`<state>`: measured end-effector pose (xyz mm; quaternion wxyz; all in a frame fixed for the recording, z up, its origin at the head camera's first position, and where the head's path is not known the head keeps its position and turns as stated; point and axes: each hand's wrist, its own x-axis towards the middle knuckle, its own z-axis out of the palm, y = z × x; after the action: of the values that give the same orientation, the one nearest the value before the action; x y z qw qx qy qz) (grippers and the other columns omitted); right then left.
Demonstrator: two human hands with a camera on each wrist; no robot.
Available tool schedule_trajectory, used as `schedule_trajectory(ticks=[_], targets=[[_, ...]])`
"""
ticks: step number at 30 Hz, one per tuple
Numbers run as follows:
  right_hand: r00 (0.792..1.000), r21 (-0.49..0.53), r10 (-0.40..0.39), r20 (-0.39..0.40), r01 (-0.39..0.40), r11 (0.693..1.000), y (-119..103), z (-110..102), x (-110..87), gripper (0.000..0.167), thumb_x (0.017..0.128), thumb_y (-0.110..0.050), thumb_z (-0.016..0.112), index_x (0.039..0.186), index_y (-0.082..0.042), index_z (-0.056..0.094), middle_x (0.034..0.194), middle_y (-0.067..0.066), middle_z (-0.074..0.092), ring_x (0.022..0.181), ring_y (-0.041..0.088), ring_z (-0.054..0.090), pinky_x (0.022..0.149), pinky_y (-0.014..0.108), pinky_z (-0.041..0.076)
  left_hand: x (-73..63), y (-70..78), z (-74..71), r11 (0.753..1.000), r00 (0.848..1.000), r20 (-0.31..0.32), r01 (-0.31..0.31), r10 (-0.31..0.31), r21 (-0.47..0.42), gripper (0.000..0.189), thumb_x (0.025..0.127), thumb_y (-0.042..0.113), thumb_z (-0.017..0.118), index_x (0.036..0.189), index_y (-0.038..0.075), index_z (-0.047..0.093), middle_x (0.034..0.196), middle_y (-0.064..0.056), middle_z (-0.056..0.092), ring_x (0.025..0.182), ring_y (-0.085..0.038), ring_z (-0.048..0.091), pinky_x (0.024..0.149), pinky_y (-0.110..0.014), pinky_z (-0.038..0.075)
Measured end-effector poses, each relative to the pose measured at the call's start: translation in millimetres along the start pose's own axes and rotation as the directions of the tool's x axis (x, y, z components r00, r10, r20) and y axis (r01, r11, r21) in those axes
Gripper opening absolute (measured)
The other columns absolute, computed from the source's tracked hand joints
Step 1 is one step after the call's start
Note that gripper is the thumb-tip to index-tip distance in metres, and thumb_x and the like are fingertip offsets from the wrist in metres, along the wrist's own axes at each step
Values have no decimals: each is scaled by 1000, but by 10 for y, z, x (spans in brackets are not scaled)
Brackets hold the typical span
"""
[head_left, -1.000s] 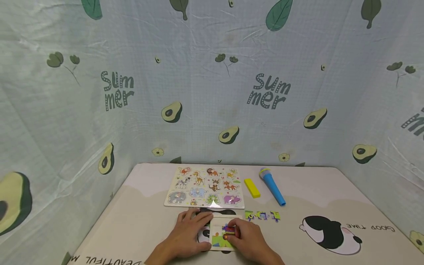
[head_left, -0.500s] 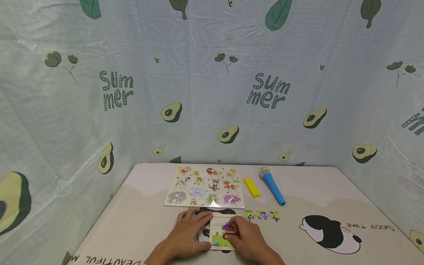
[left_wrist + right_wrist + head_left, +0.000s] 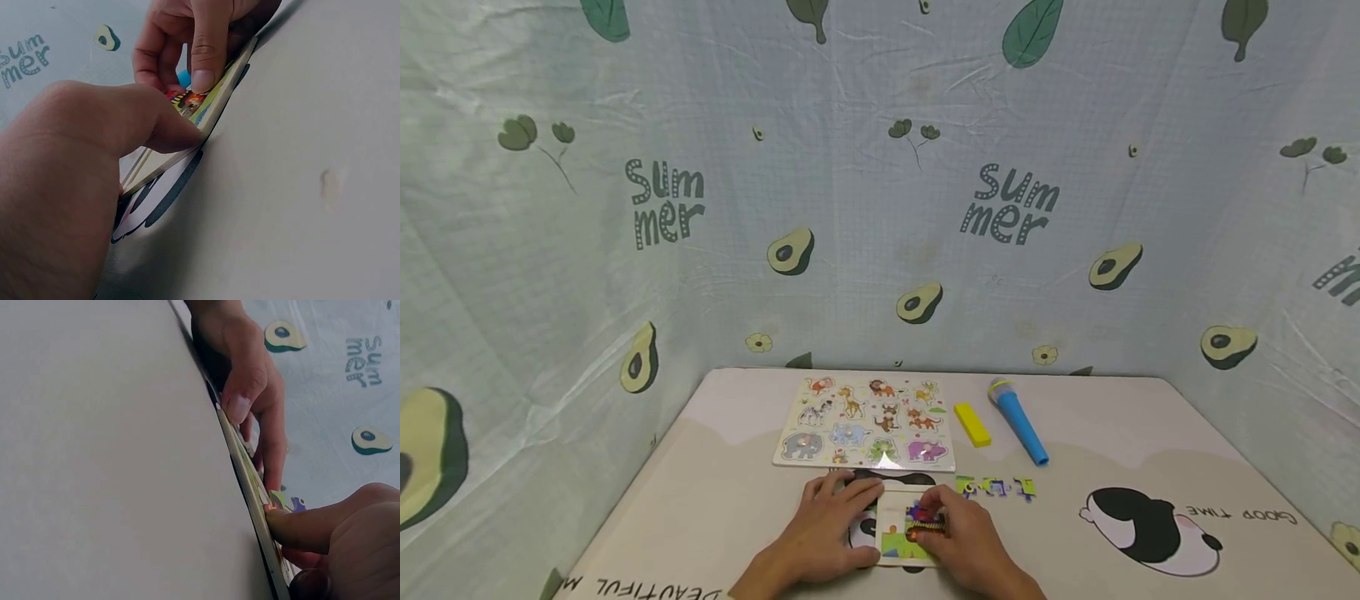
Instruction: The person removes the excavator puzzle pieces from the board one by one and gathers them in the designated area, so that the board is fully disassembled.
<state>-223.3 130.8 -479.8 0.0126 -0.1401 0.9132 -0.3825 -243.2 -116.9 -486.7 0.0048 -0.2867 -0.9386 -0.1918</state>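
In the head view my left hand (image 3: 829, 527) spans the left side of a small wooden puzzle board (image 3: 891, 500), fingers at its far edge and thumb at its near edge, holding it against the table. My right hand (image 3: 964, 533) pinches a colourful jigsaw piece (image 3: 927, 525) between thumb and fingers, over the right part of the board. The right wrist view shows the piece's green and purple knobs (image 3: 278, 499) sticking up past the thumb. A green and orange printed area (image 3: 898, 546) fills the board's lower left. My right hand hides the board's right edge.
Several loose jigsaw pieces (image 3: 995, 487) lie in a row right of the board. Behind it rests a large animal puzzle (image 3: 865, 423). A yellow block (image 3: 973, 425) and a blue toy microphone (image 3: 1019, 423) lie to the right. A printed curtain (image 3: 865, 208) encloses the table.
The jigsaw piece has tilted and shifted slightly in my right fingers, which have moved a little to the right. My left hand and the board stay in place.
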Motion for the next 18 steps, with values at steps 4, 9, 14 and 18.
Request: schedule_trajectory(ticks=[4, 9, 14, 18], targets=[[1000, 55, -26, -10, 26, 998, 6, 2, -11, 33, 86, -19, 81, 111, -17, 61, 94, -8, 62, 73, 8, 49, 62, 22, 43, -1, -3, -3, 1000, 1000, -6, -2, 2, 2, 80, 82, 62, 65, 151, 26, 50, 154, 9, 48, 142, -34, 34, 109, -63, 25], [998, 71, -63, -23, 65, 995, 0, -3, -23, 26, 89, -15, 78, 108, -18, 60, 87, -10, 61, 69, 7, 49, 61, 22, 43, -12, -2, -5, 1000, 1000, -8, -1, 1, 10, 80, 82, 62, 65, 151, 27, 50, 154, 9, 47, 142, -35, 34, 108, -64, 25], [996, 117, -68, -51, 73, 990, -14, -18, -42, 21, 90, -12, 75, 107, -16, 62, 86, -8, 64, 68, 9, 51, 61, 21, 46, -9, 7, -11, 1000, 1000, 7, 6, -6, 8, 80, 82, 64, 64, 151, 28, 50, 154, 10, 47, 142, -35, 33, 108, -64, 25], [996, 181, -32, -84, 47, 982, -23, -60, -53, 20, 90, -9, 75, 107, -14, 64, 88, -4, 66, 67, 13, 53, 59, 22, 48, 1, 14, -18, 1000, 1000, 20, 16, -16, -1, 80, 82, 64, 64, 151, 28, 50, 154, 10, 46, 143, -35, 33, 109, -65, 24]])
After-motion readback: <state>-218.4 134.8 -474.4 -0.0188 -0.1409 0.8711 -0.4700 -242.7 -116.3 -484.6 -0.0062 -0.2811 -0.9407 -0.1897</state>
